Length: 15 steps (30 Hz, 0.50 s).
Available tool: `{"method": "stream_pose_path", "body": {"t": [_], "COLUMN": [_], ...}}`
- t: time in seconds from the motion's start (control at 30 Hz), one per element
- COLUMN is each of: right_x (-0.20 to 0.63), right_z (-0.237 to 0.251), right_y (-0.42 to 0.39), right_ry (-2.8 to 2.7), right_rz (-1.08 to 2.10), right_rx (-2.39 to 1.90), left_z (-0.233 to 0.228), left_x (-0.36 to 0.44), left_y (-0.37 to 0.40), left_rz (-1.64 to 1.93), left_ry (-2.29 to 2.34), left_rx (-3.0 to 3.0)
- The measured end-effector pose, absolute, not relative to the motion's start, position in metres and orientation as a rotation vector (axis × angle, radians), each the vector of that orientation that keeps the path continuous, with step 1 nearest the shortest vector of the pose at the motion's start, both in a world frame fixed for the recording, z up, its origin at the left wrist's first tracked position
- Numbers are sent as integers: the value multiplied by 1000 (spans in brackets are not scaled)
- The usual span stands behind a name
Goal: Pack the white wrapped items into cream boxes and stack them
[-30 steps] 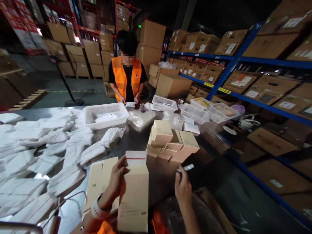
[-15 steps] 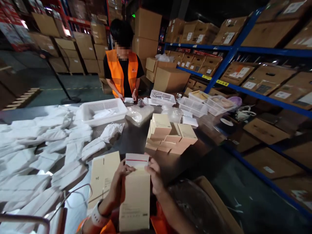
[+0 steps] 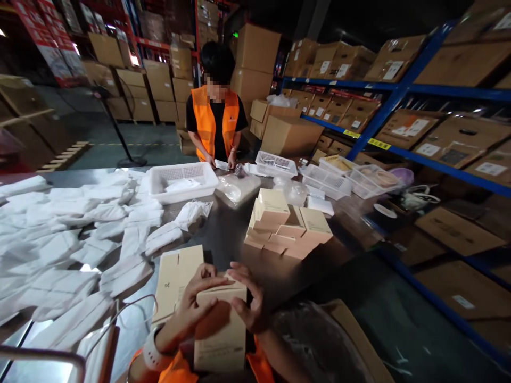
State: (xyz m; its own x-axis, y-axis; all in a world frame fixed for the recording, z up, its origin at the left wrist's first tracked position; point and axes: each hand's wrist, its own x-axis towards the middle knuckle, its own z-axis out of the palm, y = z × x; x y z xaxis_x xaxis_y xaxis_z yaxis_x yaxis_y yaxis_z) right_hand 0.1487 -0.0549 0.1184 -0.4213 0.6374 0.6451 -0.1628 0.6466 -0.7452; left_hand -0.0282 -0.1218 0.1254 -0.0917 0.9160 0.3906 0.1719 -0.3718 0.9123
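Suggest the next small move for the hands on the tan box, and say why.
Probably press the top flap flat and run the fingers along it: both the left hand and right hand already cover the top end of the tan box, which looks folded shut.

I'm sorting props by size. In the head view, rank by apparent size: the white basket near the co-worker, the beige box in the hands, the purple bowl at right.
1. white basket
2. beige box, nearly as large, though nearness inflates it
3. purple bowl

Dark table (image 3: 223,234) under white packets (image 3: 80,234), baskets (image 3: 183,181), beige boxes (image 3: 287,223)
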Motion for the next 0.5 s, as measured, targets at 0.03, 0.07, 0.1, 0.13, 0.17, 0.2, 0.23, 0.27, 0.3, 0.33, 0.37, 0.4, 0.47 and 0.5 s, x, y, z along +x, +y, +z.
{"method": "stream_pose_path", "body": {"t": [0.03,0.07,0.1,0.13,0.17,0.2,0.23,0.27,0.3,0.33,0.37,0.4,0.47,0.5], "right_x": [150,151,152,152,152,151,150,148,146,144,140,136,125,118], "right_z": [118,118,118,118,119,120,121,122,122,122,121,119,111,105], "right_y": [-55,-55,-55,-55,-55,-54,-53,-52,-51,-50,-48,-45,-37,-32], "right_ry": [-1810,-1821,-1827,-1827,-1822,-1812,-1797,-1780,-1761,-1742,-1725,-1715,-1712,-1722], "right_rz": [938,940,939,938,937,937,943,954,973,997,1028,1065,1132,1161], "right_rx": [-387,-391,-386,-377,-366,-352,-341,-329,-315,-302,-298,-307,-345,-367], "left_z": [126,125,124,123,123,122,121,121,120,119,118,116,111,107], "left_x": [-26,-25,-23,-21,-20,-19,-19,-19,-19,-20,-21,-22,-27,-31], "left_y": [-122,-121,-121,-120,-120,-119,-118,-116,-115,-113,-112,-109,-104,-101], "left_rz": [1546,1567,1587,1599,1602,1603,1603,1601,1601,1598,1597,1601,1622,1640], "left_ry": [1212,1217,1223,1228,1235,1239,1245,1256,1271,1286,1299,1310,1325,1328], "left_rx": [1540,1521,1500,1482,1465,1450,1421,1380,1337,1287,1217,1130,941,842]}}
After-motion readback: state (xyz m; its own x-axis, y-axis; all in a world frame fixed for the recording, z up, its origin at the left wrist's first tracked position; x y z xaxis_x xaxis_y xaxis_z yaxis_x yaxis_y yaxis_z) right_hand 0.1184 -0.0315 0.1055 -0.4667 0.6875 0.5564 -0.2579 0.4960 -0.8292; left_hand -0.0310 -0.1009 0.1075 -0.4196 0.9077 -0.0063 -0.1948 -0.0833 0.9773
